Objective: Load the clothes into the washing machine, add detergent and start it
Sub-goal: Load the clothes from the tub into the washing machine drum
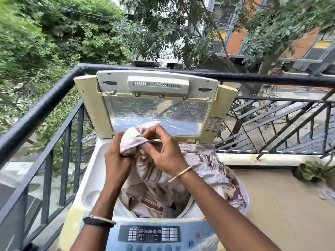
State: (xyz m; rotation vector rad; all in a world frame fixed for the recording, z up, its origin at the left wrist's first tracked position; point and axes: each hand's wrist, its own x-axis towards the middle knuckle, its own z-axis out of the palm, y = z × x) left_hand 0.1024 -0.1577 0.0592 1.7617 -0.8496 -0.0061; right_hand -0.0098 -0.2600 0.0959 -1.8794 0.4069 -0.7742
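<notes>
One view is supplied, from a wide-angle camera worn on the head. It is aimed forward and down, close above the washing machine (pixel 94 174), balcony railing (pixel 45 101) beyond

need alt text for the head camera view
The left hand and right hand grip a bunched pale pink patterned cloth over the open white top-loading washing machine on a balcony. The cloth trails into the drum; the cream lid stands raised.
</notes>
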